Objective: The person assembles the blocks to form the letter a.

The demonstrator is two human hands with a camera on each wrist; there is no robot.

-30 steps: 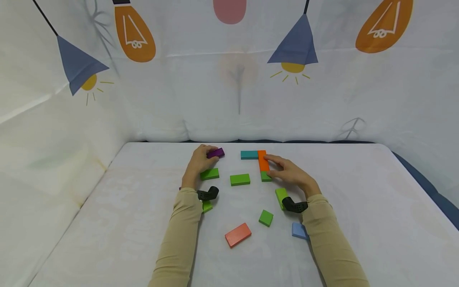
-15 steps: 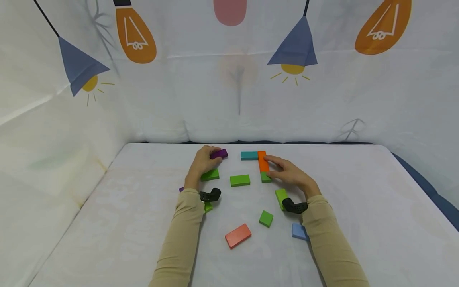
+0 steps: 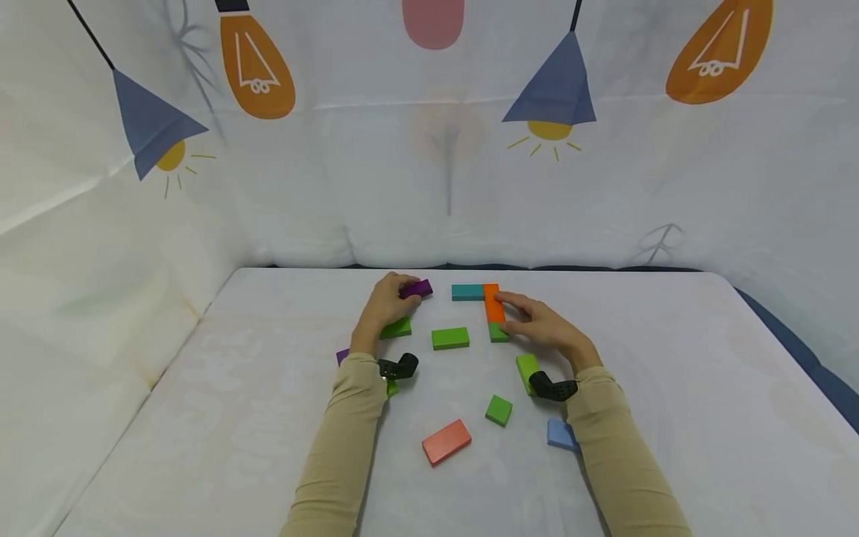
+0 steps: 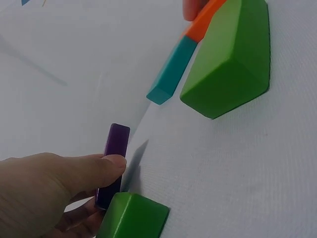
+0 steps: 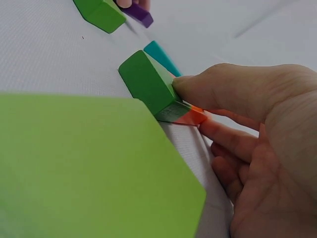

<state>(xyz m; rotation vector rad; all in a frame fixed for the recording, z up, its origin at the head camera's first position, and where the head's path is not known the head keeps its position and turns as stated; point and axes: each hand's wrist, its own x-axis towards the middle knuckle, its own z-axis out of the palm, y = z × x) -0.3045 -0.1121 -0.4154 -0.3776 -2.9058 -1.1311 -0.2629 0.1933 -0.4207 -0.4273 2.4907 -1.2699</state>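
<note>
My left hand [image 3: 391, 300] pinches a purple block [image 3: 416, 289] between thumb and fingers near the table's far side. In the left wrist view the purple block [image 4: 118, 141] stands tilted beside a green block [image 4: 141, 215]. My right hand [image 3: 546, 323] rests against the right side of an orange block [image 3: 493, 304] and the green block [image 3: 498, 333] at its near end. In the right wrist view its thumb touches the green block [image 5: 148, 82], and its fingers are by the orange block [image 5: 193, 117]. A teal block [image 3: 467, 292] meets the orange block's far end.
Loose on the white table [image 3: 201, 418] lie a green block [image 3: 450, 338], a small green block [image 3: 499, 411], a lime block [image 3: 527, 369], a coral block [image 3: 447, 443] and a blue block [image 3: 561, 434]. Another purple block [image 3: 342, 356] is partly behind the left wrist. White cloth [image 3: 376, 186] hangs behind.
My left hand has moved a little to the right with the purple block, closer to the teal block. My right hand stays at the orange and green blocks.
</note>
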